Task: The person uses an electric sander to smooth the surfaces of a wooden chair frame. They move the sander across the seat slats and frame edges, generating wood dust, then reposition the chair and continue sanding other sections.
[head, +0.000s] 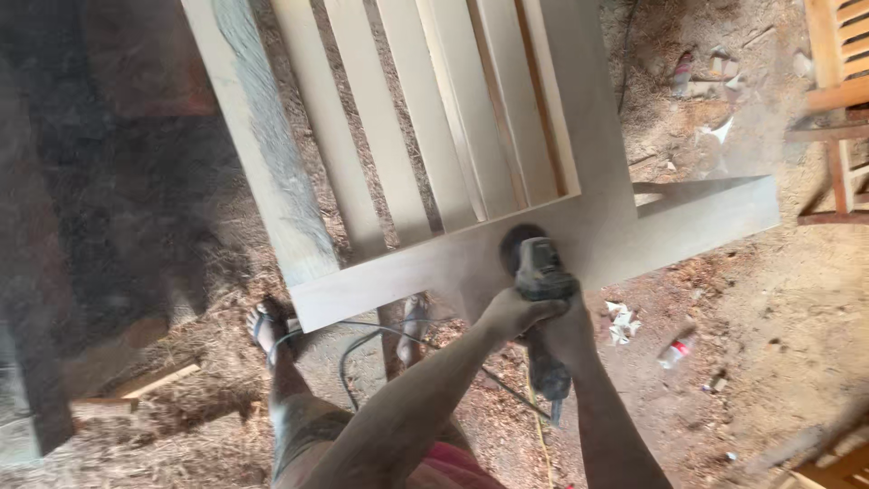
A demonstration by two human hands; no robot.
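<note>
Both hands closed around dark grey handheld power sander (539, 272): left hand (512, 312) clenched at its front, right hand (568, 333) grasping body behind. Tool pressed flat on pale slatted wooden frame (507, 244) just ahead of grip, probably for steady, even contact. Below grip, sawdust-covered floor (769, 317).

Sawdust floor (769, 299), crushed bottle (676, 351), paper scraps (621, 322) (white), orange chair (837, 100).

Both hands (543, 317) on sander (540, 272)
</note>
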